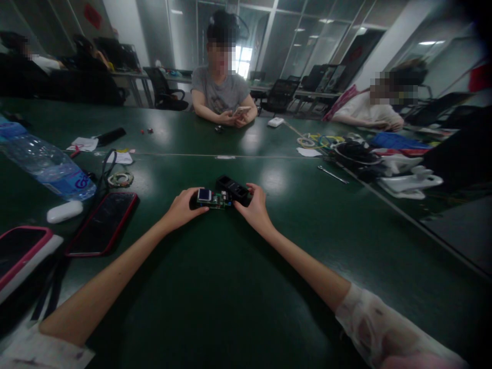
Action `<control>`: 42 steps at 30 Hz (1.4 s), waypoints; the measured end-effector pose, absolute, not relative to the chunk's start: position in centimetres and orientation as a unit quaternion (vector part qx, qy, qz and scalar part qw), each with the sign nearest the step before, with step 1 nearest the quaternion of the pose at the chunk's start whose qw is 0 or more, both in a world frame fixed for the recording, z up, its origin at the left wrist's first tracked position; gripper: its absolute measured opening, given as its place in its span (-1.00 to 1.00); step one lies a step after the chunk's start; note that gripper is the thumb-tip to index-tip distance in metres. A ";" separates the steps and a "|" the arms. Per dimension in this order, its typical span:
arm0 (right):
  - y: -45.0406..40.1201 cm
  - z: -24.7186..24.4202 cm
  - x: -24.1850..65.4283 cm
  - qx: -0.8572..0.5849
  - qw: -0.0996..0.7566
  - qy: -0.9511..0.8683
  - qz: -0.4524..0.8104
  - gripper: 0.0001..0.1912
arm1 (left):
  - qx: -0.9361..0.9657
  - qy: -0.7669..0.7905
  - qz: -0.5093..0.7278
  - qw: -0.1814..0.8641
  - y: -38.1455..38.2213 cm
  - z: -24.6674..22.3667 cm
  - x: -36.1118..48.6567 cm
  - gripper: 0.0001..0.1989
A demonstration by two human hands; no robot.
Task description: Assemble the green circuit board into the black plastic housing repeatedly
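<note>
A small green circuit board (218, 200) with a little square screen lies in the middle of the dark green table (215, 287). My left hand (185, 209) grips its left end, with the thumb along the near edge and the fingers behind. Just behind and to the right of the board is a black rectangular housing (232, 187), slanted down to the right. My right hand (255, 206) has its thumb and fingers around the right end of the housing. The housing and board meet or overlap near my right thumb; whether they are joined cannot be made out.
Left: a water bottle (57, 166), a white case (64, 211), a red-edged phone (103, 224) and another phone (23, 248). Right: a wrench (332, 175), cables (319, 141) and white plastic parts (411, 182). A person (221, 84) sits opposite holding a phone; another person (365, 107) sits right.
</note>
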State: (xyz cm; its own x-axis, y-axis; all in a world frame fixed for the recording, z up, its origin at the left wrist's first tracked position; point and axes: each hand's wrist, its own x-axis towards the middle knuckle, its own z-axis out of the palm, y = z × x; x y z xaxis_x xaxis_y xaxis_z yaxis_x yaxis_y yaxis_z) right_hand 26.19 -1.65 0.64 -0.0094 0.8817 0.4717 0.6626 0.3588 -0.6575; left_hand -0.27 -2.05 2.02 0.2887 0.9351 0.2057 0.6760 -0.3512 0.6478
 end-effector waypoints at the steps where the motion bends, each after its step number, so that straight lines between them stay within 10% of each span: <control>1: -1.7 0.7 26.2 -0.552 0.435 -0.699 0.128 -0.38 | 0.769 0.525 0.284 0.228 -2.1 2.1 -0.3 -0.36; 25: -1.9 1.3 25.9 -0.494 0.542 -0.651 0.196 -0.51 | 0.771 0.520 0.284 0.235 -1.8 1.5 -0.6 -0.40; 42: -3.4 2.7 25.2 -0.404 0.457 -0.759 0.227 -0.48 | 0.764 0.533 0.294 0.216 -1.7 1.1 -0.5 -0.39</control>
State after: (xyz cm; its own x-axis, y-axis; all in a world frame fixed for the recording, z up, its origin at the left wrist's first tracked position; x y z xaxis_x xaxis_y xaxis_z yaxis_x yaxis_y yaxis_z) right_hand 25.15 -3.42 2.74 -0.2559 0.8207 0.5108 0.4051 0.5708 -0.7142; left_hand -0.54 -1.66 1.11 0.2594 0.9406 0.2190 0.6874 -0.3391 0.6423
